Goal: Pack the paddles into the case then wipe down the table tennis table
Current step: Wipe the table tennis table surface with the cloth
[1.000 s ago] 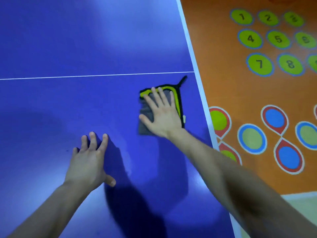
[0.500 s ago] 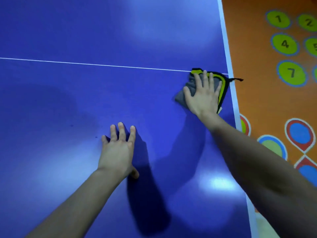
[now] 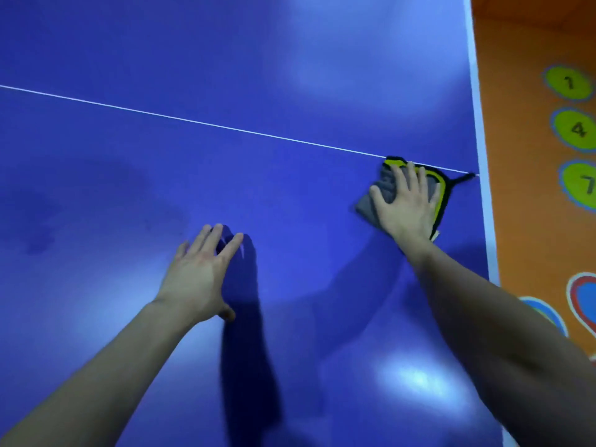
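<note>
Right hand (image 3: 407,206) flat on cloth (image 3: 366,206)

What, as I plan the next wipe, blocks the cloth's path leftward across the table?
Nothing visible. The right hand presses the grey, yellow-edged cloth on the blue table tennis table; the left hand rests clear, nearer.

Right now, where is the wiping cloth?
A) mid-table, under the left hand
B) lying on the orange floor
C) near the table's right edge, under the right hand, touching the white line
C: the cloth lies under the flat right hand, its top at the white line, just inside the edge of the table; the left hand presses bare tabletop.
</note>
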